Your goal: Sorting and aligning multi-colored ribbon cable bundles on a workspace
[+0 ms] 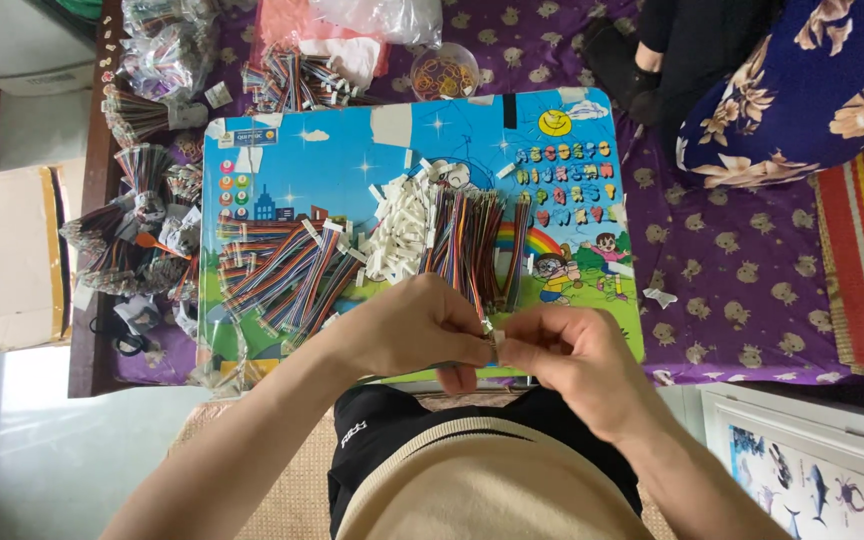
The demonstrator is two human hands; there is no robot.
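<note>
The small white connector (498, 338) is nearly hidden between the fingertips, too small to make out clearly. Left hand (414, 330) and right hand (567, 362) meet at the near edge of the desk (352, 160), each grip pinching the connector, just near of the loose multicoloured wires (467, 240).

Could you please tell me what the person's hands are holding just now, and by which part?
Both hands pinch one small white connector at the end of a multicoloured wire: left hand and right hand meet fingertip to fingertip. The exact grip is hidden.
</note>
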